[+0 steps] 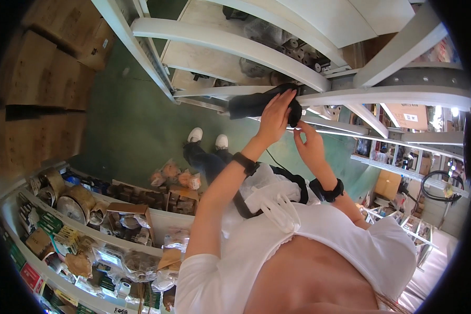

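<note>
At 1 o'clock from the middle of the view, a long black bundle [250, 106] (soft and cloth-like by its look) stands out against the white shelf frame [235, 43], its length running roughly from 9 to 3 o'clock. The left hand [278, 116] lies across the bundle's right-hand part, fingers stretched and pressed together, pointing to 1 o'clock; its thumb is hard to make out, so I cannot tell whether it grips. The right hand [309, 140] is at the bundle's rounded end, around 5 o'clock of it, thumb and a fingertip drawn close together at the black edge; whether they pinch any of it I cannot tell. Each wrist wears a dark band.

Two white shoes [195, 134] stand on the green floor [125, 118] just towards 10 o'clock of the middle, with clear plastic bags [175, 175] near them at 8 o'clock. Cardboard boxes [42, 68] are stacked at 10 o'clock, a crowded parts shelf [154, 251] curves through 8 and 7, and a black coiled cable [425, 183] hangs at 3.
</note>
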Demonstrator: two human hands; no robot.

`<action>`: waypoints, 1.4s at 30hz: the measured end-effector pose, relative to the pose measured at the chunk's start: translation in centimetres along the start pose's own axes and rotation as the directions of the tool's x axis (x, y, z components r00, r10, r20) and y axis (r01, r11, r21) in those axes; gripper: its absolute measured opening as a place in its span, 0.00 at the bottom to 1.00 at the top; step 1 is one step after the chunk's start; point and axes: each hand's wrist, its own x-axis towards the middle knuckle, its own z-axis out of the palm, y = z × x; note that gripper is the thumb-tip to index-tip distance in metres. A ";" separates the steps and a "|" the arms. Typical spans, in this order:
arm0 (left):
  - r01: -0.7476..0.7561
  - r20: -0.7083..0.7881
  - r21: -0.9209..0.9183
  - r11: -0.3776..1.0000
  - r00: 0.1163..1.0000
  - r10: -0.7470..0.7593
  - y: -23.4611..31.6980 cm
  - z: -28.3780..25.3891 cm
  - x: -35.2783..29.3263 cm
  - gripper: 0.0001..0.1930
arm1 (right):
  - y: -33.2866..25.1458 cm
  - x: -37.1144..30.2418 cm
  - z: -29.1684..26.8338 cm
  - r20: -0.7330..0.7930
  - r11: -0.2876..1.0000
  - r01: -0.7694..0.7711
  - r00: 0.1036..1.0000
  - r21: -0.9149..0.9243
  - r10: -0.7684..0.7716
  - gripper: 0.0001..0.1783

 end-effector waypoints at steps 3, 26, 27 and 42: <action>-0.003 -0.017 0.013 1.000 1.000 0.004 -0.6 0.1 0.6 0.22 | 0.2 0.3 0.9 0.028 0.999 0.017 0.999 0.040 -0.018 0.14; 0.141 -0.269 0.087 0.986 0.957 -0.113 -5.2 -0.3 -1.5 0.13 | 3.5 3.7 8.9 0.448 0.992 0.060 0.894 -0.115 -0.002 0.20; 0.115 -0.250 0.067 0.991 0.964 -0.094 -3.1 1.0 -0.8 0.14 | 5.3 3.9 8.7 0.507 0.973 0.077 0.861 -0.215 0.044 0.19; 0.260 -0.311 0.102 0.960 0.925 -0.218 -10.0 -3.0 -4.3 0.14 | 2.4 3.5 7.1 0.444 0.998 -0.036 0.896 0.061 0.005 0.12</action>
